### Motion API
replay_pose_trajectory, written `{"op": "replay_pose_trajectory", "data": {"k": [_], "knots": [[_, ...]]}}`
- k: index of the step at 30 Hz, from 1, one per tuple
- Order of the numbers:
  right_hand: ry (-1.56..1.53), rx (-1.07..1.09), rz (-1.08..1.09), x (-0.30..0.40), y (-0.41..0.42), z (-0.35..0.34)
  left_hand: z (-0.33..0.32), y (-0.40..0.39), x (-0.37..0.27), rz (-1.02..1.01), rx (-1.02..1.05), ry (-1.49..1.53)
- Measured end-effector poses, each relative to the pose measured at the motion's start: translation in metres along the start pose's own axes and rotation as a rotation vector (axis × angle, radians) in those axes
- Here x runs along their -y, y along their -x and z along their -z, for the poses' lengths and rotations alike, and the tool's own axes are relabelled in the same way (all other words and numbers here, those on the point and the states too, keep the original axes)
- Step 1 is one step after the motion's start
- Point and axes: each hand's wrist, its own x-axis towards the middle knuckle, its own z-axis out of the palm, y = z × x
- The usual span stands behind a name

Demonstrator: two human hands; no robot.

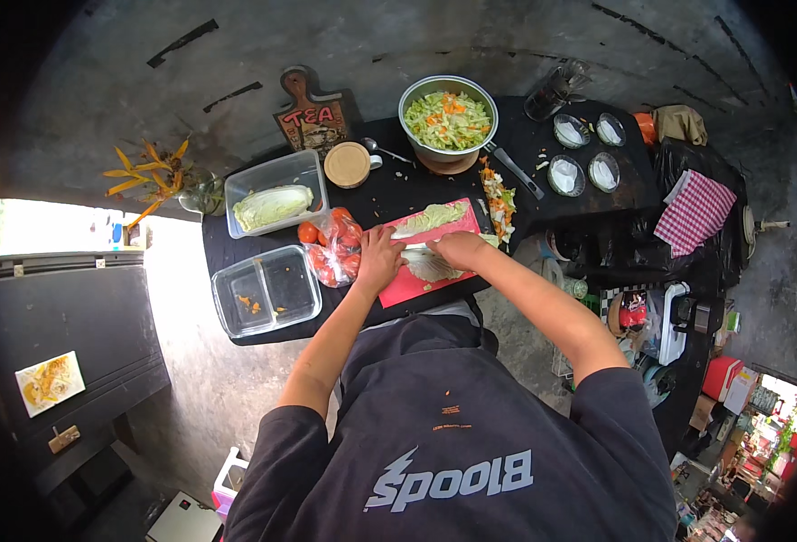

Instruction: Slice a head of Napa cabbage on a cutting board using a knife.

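A pink cutting board (398, 293) lies before me with napa cabbage leaves on it. One leaf (439, 217) rests along its far side, and another leaf (432, 266) lies nearer to me. My left hand (379, 254) presses its fingers on the left end of the nearer leaf. My right hand (462, 251) is closed over the same leaf, around what looks like a knife (415, 246); its handle is hidden in the fist, and only a thin pale strip shows between my hands. Chopped vegetable trimmings (500, 203) form a heap just right of the board.
Left of the board are a bag of tomatoes (334, 254), a divided glass container (266, 291) and a plastic tub (276, 166) holding cabbage. Behind stand a lidded mug (347, 164) and a pot (448, 122) of shredded vegetables, its handle (517, 173) jutting right. Several small glass bowls (565, 176) sit farther right.
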Motion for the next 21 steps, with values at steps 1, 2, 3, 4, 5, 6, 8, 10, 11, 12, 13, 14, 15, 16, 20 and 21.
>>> {"op": "replay_pose_trajectory", "data": {"k": [1,2,3,4,5,6,8,10,11,12,13,14,15,16,20,21], "knots": [[0.002,0.0,0.001,0.0,0.0,0.0,0.0,0.001,0.0,0.003,0.007,-0.002],[0.004,-0.01,0.004,0.001,0.0,-0.001,-0.001,0.001,0.0,0.006,0.015,-0.005],[0.004,-0.019,0.005,0.001,0.0,-0.003,-0.001,0.001,0.0,0.005,0.015,-0.004],[0.004,-0.02,0.004,-0.001,0.001,-0.004,-0.001,0.001,0.0,0.004,0.018,-0.008],[-0.022,-0.055,0.017,-0.003,0.003,-0.005,-0.001,0.001,-0.001,0.004,0.02,-0.012],[-0.047,-0.092,0.032,-0.005,0.004,-0.006,-0.001,0.001,-0.001,0.003,0.019,-0.014],[-0.046,-0.091,0.022,-0.004,0.005,-0.008,-0.002,0.001,-0.002,0.0,0.007,-0.035],[-0.045,-0.091,0.012,-0.004,0.005,-0.007,-0.003,0.002,-0.002,0.004,0.007,-0.036],[-0.032,-0.049,0.001,-0.003,0.003,-0.006,-0.003,0.001,-0.002,0.009,0.01,-0.036],[-0.02,-0.007,-0.012,-0.003,0.003,-0.006,-0.003,0.002,-0.002,0.007,0.009,-0.036],[-0.02,-0.009,-0.013,-0.003,0.003,-0.006,-0.003,0.002,-0.001,0.014,0.017,-0.025],[-0.016,-0.012,-0.003,-0.003,0.003,-0.007,-0.003,0.002,0.0,0.022,0.025,-0.013],[-0.01,-0.015,0.008,-0.003,0.002,-0.006,-0.003,0.002,0.0,0.021,0.024,-0.015],[-0.009,-0.017,0.009,-0.004,0.002,-0.006,-0.003,0.002,-0.001,0.014,0.024,-0.027],[-0.014,-0.02,0.002,-0.005,0.002,-0.01,-0.003,0.0,-0.004,0.017,0.021,-0.062],[-0.028,-0.028,-0.007,-0.004,0.001,-0.012,-0.003,0.0,-0.004,0.016,0.022,-0.063]]}}
